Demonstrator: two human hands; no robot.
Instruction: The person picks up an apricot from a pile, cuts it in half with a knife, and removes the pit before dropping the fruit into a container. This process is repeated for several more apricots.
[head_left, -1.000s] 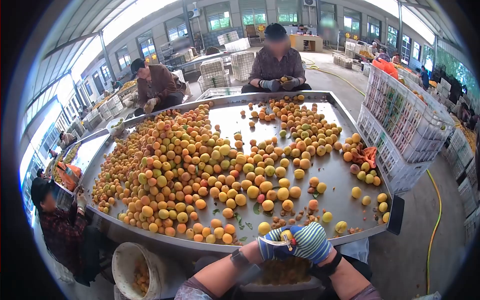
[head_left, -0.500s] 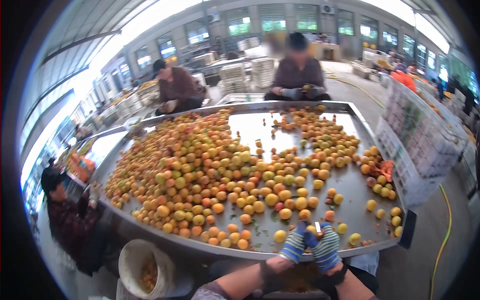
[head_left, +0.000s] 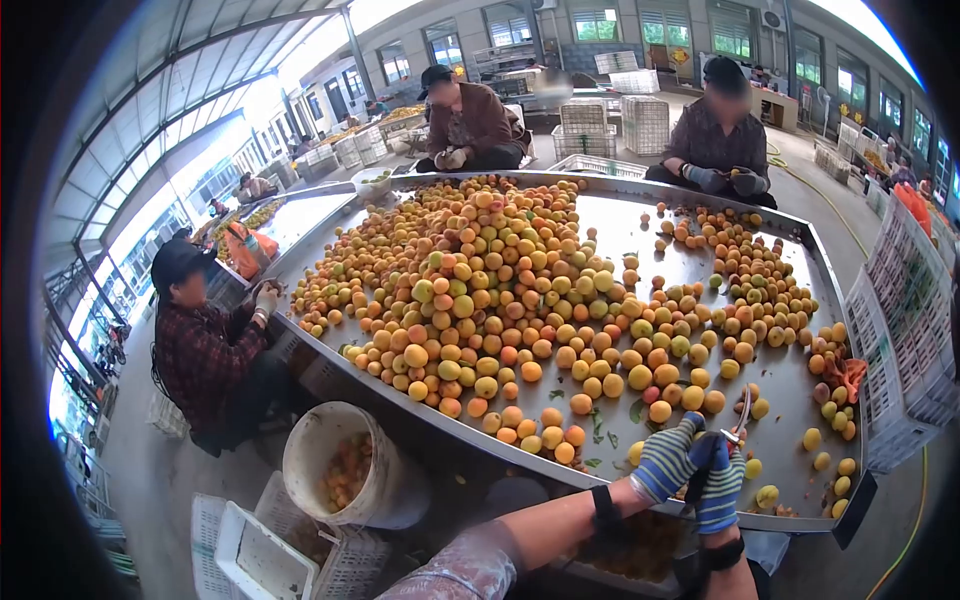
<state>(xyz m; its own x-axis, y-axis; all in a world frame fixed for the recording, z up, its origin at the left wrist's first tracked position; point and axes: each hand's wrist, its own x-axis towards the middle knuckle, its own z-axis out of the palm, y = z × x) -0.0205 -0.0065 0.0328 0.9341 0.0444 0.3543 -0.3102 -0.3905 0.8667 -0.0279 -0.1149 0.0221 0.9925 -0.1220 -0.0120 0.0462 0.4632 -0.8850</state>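
Note:
Both my hands, in striped gloves with dark fingertips, are close together over the near edge of the metal table [head_left: 790, 400]. My right hand [head_left: 718, 490] is closed around a small knife [head_left: 741, 418], its thin blade pointing up and away with a bit of red near its base. Beside it, my left hand [head_left: 664, 464] has its fingers curled in toward the right; whatever they hold is hidden. Loose apricots [head_left: 662, 411] lie just beyond my hands, and a large heap of apricots [head_left: 490, 260] covers the table's middle and left.
A white bucket [head_left: 300, 470] with fruit pieces stands at lower left, next to white plastic crates [head_left: 262, 550]. Stacked crates [head_left: 900, 310] rise along the right side. Co-workers sit at the left [head_left: 215, 340], far side [head_left: 470, 130] and far right [head_left: 725, 140] of the table.
My view has swung left, so the table and people appear farther right. The knife blade now points up from my right hand; the yellow fruit seen between my hands before no longer shows.

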